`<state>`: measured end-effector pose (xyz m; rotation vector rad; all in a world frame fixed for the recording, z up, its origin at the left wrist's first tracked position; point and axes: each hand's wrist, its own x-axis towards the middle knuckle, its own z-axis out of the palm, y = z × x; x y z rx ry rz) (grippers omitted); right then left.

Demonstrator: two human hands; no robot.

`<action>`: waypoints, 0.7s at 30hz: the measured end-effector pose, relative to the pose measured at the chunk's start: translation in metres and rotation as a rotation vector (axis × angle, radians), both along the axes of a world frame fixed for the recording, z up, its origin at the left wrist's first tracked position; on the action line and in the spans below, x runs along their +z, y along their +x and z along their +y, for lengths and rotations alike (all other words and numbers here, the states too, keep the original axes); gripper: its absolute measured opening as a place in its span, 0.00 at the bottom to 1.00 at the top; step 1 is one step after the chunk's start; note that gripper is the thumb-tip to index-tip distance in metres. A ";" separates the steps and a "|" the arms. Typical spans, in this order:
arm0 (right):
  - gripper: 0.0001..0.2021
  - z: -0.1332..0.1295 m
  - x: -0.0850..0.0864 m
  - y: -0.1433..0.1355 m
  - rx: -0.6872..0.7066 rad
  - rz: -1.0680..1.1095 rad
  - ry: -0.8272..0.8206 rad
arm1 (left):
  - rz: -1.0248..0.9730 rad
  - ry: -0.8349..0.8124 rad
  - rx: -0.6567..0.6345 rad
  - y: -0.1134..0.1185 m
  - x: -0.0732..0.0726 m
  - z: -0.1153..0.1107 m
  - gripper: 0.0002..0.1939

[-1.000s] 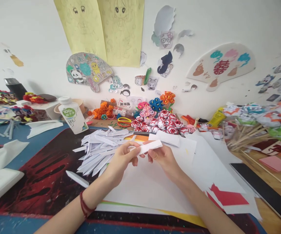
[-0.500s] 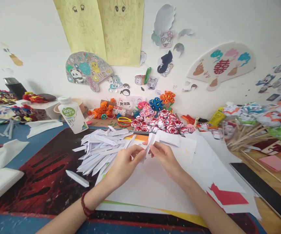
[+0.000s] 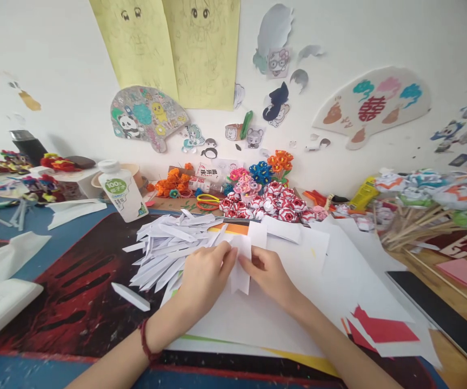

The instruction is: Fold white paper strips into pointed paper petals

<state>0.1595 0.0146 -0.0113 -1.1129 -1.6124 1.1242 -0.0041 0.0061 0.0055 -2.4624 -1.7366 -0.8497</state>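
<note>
Between my two hands is a small white paper strip (image 3: pixel 240 270), held upright above the white sheets (image 3: pixel 266 324), with a notched lower end. My left hand (image 3: pixel 207 273) pinches its left edge, fingers curled. On the right edge, the thumb and fingers of my right hand (image 3: pixel 269 273) are closed on the same strip. Just left of my left hand lies a heap of folded white paper strips (image 3: pixel 164 246). One loose folded strip (image 3: pixel 131 296) rests apart on the dark red-and-black mat (image 3: pixel 75 292). Another white paper piece (image 3: pixel 257 233) lies behind the hands.
A white bottle (image 3: pixel 122 192) stands behind the heap. Red-and-white paper flowers (image 3: pixel 274 204) line the wall side. At right are red paper scraps (image 3: pixel 391 328), a black flat slab (image 3: pixel 440 319), pink notes (image 3: pixel 462 272) and wooden sticks (image 3: pixel 406 224). A white device (image 3: pixel 4 308) sits at left.
The paper strip, seen narrow and folded before, now shows a wider face and hangs lower between my hands. My left hand has turned so its back shows more. The view has shifted slightly.
</note>
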 end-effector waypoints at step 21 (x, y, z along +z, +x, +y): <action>0.18 -0.016 0.000 -0.015 0.028 0.126 -0.101 | 0.035 0.343 -0.091 -0.013 -0.009 -0.007 0.10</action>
